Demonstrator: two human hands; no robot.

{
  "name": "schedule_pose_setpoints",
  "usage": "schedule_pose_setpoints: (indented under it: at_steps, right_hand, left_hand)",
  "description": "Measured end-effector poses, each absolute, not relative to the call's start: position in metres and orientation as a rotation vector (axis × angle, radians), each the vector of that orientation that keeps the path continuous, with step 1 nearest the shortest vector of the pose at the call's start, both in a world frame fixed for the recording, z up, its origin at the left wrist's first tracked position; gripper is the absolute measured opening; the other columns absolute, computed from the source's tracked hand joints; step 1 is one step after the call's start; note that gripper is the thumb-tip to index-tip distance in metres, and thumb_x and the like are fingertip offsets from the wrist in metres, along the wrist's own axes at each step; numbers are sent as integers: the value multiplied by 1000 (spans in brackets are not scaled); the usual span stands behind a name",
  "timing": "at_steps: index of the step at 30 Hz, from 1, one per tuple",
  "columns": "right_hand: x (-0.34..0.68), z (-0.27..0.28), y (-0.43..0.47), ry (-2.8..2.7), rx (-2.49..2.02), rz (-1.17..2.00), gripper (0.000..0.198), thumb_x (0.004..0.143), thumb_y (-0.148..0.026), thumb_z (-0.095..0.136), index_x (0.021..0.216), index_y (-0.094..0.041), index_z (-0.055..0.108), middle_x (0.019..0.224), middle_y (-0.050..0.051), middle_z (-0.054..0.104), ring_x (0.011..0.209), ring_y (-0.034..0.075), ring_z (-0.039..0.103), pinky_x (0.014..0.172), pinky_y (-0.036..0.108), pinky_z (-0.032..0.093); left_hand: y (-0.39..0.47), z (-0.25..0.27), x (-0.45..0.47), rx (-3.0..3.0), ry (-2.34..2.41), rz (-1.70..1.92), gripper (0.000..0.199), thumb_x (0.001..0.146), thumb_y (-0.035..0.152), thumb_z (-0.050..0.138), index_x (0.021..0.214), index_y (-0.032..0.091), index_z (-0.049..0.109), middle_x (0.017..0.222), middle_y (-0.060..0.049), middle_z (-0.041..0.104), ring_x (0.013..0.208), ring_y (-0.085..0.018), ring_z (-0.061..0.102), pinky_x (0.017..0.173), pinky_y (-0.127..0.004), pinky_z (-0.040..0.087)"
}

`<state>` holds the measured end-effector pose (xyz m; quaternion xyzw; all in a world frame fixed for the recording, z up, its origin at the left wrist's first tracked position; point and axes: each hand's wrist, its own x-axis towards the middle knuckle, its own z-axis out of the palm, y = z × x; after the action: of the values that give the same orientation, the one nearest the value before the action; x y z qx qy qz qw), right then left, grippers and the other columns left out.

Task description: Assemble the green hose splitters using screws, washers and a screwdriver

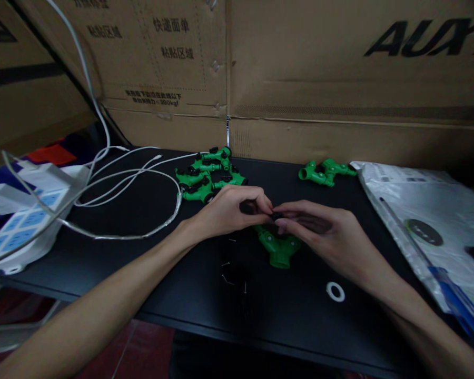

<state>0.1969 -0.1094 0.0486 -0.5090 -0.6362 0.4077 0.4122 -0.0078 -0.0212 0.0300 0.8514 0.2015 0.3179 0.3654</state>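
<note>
My left hand (239,210) and my right hand (327,226) meet over the middle of the black table. Between their fingertips they pinch a small black part (277,216), mostly covered by the fingers. Just under it a green Y-shaped hose splitter (279,250) lies on the table, partly hidden by both hands. A white ring washer (335,291) lies flat to the right, near my right forearm. Left of the splitter are several thin metal pins (228,282); dark pieces around them hardly stand out from the black tabletop.
Several green splitters with black fittings (199,181) sit at the back left, more green splitters (326,172) at the back right. White cables (122,237) loop beside a power strip (35,210). A blue-handled screwdriver (454,297) rests on a plastic bag (403,184). Cardboard boxes (300,79) stand behind.
</note>
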Motion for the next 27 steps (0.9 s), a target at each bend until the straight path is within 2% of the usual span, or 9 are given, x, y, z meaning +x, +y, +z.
schedule_pose_setpoints:
  at_steps: [2, 4, 7, 9, 14, 20, 27]
  right_hand:
    - [198, 47, -109, -1598, -1301, 1030, 38, 82, -53, 77, 100, -20, 76, 90, 6, 79, 81, 21, 77, 78, 32, 66]
    - [200, 44, -108, -1621, -1326, 988, 35, 82, -50, 77, 100, -19, 76, 90, 6, 79, 83, 21, 77, 80, 33, 66]
    - [203, 40, -108, -1694, -1331, 927, 25, 84, -39, 76, 101, -20, 77, 95, 5, 79, 88, 21, 77, 83, 33, 65]
    - [202, 39, -109, -1761, -1306, 898, 19, 87, -32, 73, 102, -22, 78, 100, 4, 79, 91, 20, 77, 84, 32, 65]
    - [197, 43, -115, -2024, -1236, 643, 17, 93, -20, 66, 104, -23, 78, 105, 3, 78, 96, 18, 75, 84, 29, 62]
    - [196, 43, -121, -2170, -1243, 515, 22, 94, -21, 67, 114, -23, 75, 110, 3, 78, 96, 18, 75, 81, 29, 60]
    - [192, 35, -118, -2127, -1171, 473, 12, 86, -15, 76, 97, -19, 74, 98, 3, 75, 86, 15, 73, 76, 26, 57]
  left_hand:
    - [-20, 30, -9, 2190, 531, 767, 8, 87, 21, 74, 89, 15, 69, 88, -3, 74, 78, -12, 69, 72, -24, 52]
    - [-18, 31, -11, 2167, 523, 664, 19, 87, 27, 76, 100, 16, 69, 91, -3, 73, 79, -12, 68, 73, -24, 52]
    - [-15, 30, -14, 2187, 477, 467, 43, 80, 37, 83, 115, 19, 68, 106, -5, 72, 95, -16, 67, 84, -28, 52]
    - [-13, 30, -15, 2247, 441, 372, 51, 74, 39, 87, 117, 19, 68, 112, -5, 71, 103, -19, 65, 91, -30, 50]
    - [-13, 29, -14, 2326, 423, 287, 37, 78, 34, 85, 108, 18, 72, 106, -4, 72, 105, -20, 63, 92, -30, 46]
    - [-10, 26, -15, 2299, 400, 288, 32, 78, 35, 85, 103, 21, 73, 104, -2, 73, 102, -19, 64, 91, -28, 44]
    - [-9, 25, -14, 2287, 388, 279, 31, 78, 32, 85, 104, 20, 74, 103, -2, 74, 101, -18, 64, 89, -28, 44]
